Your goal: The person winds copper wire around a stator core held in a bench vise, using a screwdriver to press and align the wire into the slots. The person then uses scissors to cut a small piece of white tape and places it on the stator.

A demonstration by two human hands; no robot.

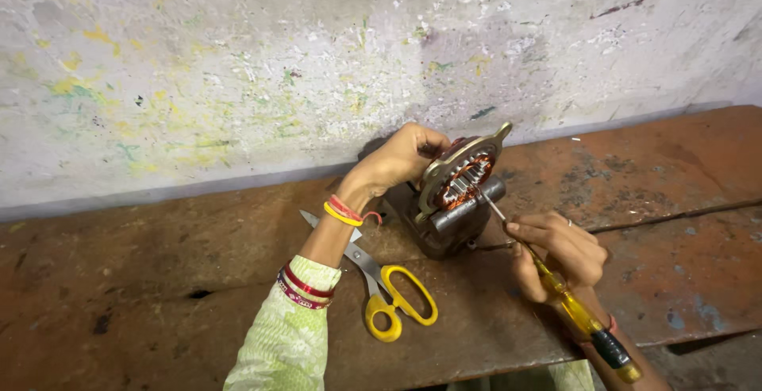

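A rusty workbench [198, 280] meets a paint-flecked wall [238, 65]. On it, the left hand [397, 161] grips the motor stator [460, 181]; the right hand [559, 252] pinches a yellow screwdriver [575, 312], tip hidden in the copper windings [464, 181]. Yellow scissors [389, 292] lie just beside the stator.

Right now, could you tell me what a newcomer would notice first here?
At centre, the left hand steadies a grey metal motor stator with copper windings while the right hand pokes a yellow-handled screwdriver into it. Yellow-handled scissors lie on the rusty brown bench before them.
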